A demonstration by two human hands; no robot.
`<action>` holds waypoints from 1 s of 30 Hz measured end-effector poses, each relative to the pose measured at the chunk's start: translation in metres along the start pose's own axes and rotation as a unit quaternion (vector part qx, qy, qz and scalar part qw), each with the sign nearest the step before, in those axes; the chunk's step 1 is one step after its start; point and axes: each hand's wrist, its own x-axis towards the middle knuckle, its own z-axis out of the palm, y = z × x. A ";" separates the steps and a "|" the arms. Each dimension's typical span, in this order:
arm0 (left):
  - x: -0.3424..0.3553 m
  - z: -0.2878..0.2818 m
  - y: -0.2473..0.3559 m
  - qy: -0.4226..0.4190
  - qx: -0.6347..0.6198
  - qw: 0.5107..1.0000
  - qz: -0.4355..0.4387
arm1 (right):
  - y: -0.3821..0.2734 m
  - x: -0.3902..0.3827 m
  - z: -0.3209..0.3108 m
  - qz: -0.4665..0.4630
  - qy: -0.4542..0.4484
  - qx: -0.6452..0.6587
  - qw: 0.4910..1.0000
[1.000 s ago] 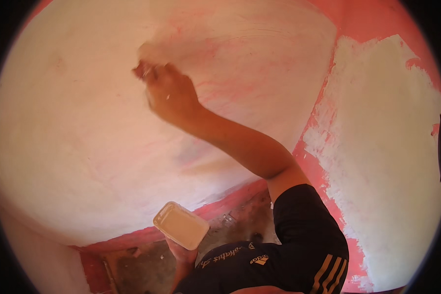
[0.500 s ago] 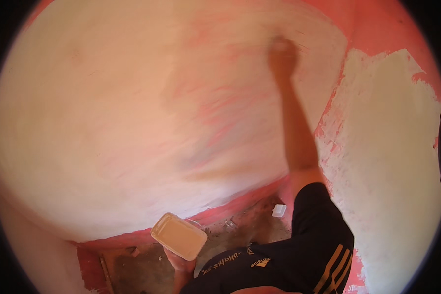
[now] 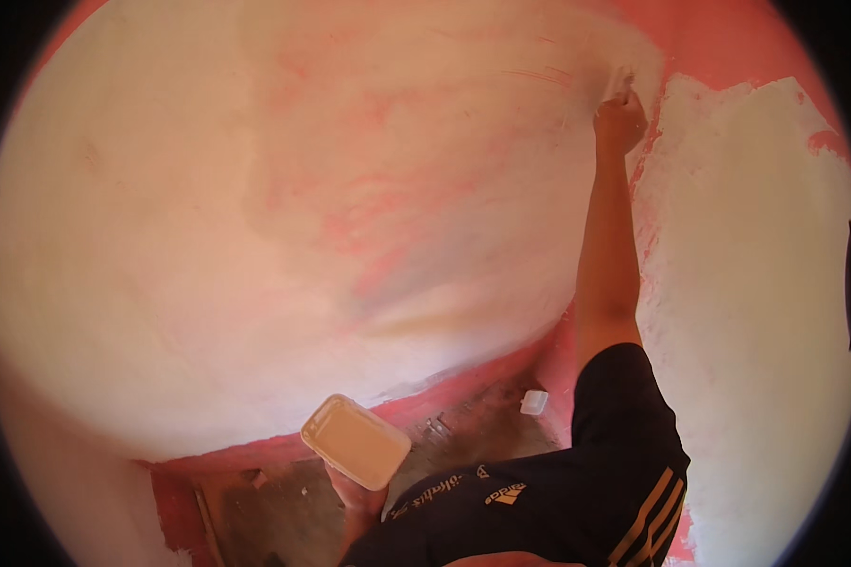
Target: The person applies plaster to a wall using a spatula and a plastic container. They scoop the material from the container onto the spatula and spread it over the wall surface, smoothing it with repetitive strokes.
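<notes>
Right hand [image 3: 621, 125] swung from 11 to 2 o'clock, fingers curled round a pale tool [image 3: 622, 85], kind too blurred to tell. So work's now by the corner; pink patches [image 3: 378, 231] mid-wall [image 3: 142, 246] look undercovered. Tub [image 3: 359, 442] at 7, left hand [image 3: 353, 493] underneath; can't tell its fingers' set.

This is the corner of an indoor room with part-coated walls; whether it belongs to a home cannot be told. A broad, smeared off-white wall [image 3: 151, 246] shows pinkish-red streaks, and a pinkish-red side wall [image 3: 742, 42] bears a ragged off-white patch [image 3: 747, 293]. Small debris [image 3: 437, 429] and a square white plastic container [image 3: 534, 403] lie on the stained grey-brown floor [image 3: 288, 515].
</notes>
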 end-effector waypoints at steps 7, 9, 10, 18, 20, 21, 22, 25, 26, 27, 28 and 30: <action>0.005 0.084 -0.099 0.057 -0.023 0.998 -0.010 | -0.171 -0.158 -0.053 -0.160 -0.147 0.377 0.900; 0.007 0.108 -0.129 0.054 0.001 0.999 -0.006 | -0.145 -0.147 -0.069 -0.195 -0.235 0.406 0.862; 0.006 0.120 -0.144 0.061 -0.003 0.998 -0.004 | -0.118 -0.142 -0.060 -0.163 -0.255 0.446 0.842; 0.003 0.186 -0.234 0.056 -0.024 0.998 0.000 | 0.190 0.060 0.057 -0.030 -0.009 0.049 0.998; 0.001 0.198 -0.244 0.032 0.067 0.997 0.037 | 0.154 0.047 0.055 -0.125 -0.015 0.050 0.991; 0.001 0.207 -0.249 0.060 -0.019 0.997 0.033 | 0.093 0.017 0.040 -0.196 0.026 0.095 0.976; 0.000 0.215 -0.252 0.069 -0.066 0.995 0.028 | 0.043 -0.015 0.022 -0.167 -0.078 0.285 0.941; -0.007 0.235 -0.252 0.072 -0.134 0.988 0.007 | -0.053 -0.093 -0.023 -0.185 -0.315 0.508 0.780; -0.009 0.240 -0.254 0.066 -0.141 0.988 -0.001 | -0.052 -0.088 -0.043 -0.260 -0.398 0.479 0.738; -0.012 0.241 -0.260 0.066 -0.142 0.988 0.003 | -0.033 -0.079 -0.040 -0.219 -0.293 0.532 0.763; -0.016 0.245 -0.263 0.066 -0.142 0.988 0.007 | -0.015 -0.069 -0.038 -0.179 -0.180 0.571 0.780; -0.024 0.261 -0.266 0.074 -0.126 0.989 0.008 | 0.081 -0.021 -0.002 -0.115 -0.072 0.458 0.878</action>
